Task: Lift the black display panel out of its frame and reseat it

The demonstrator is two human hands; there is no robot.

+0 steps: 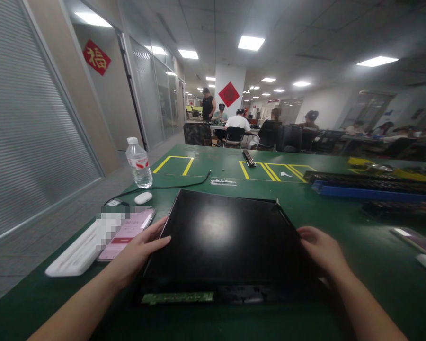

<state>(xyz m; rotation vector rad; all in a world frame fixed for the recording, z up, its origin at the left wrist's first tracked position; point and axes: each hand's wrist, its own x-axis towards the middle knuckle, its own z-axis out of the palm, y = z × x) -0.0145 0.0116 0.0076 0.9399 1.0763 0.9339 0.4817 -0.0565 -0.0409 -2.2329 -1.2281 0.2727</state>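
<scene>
A flat black screen panel point(230, 255) is in front of me over the green table, its face reflecting a bright patch of light. Along its near edge runs a green circuit board strip point(177, 298). My left hand point(147, 241) grips the panel's left edge, thumb on top and fingers passing underneath. On the opposite side my right hand point(319, 248) closes on the right edge, its fingertips partly hidden. At the far right corner a second edge shows beside the panel; whether it is another layer I cannot tell. The panel's underside is hidden.
On the left are a water bottle point(139, 163), a white earbud case point(143, 198), a black cable point(170, 187), a pink-screened phone point(128, 234) and a white box point(81, 248). Blue and black strips point(358, 189) lie right, near another phone point(417, 241). People sit beyond.
</scene>
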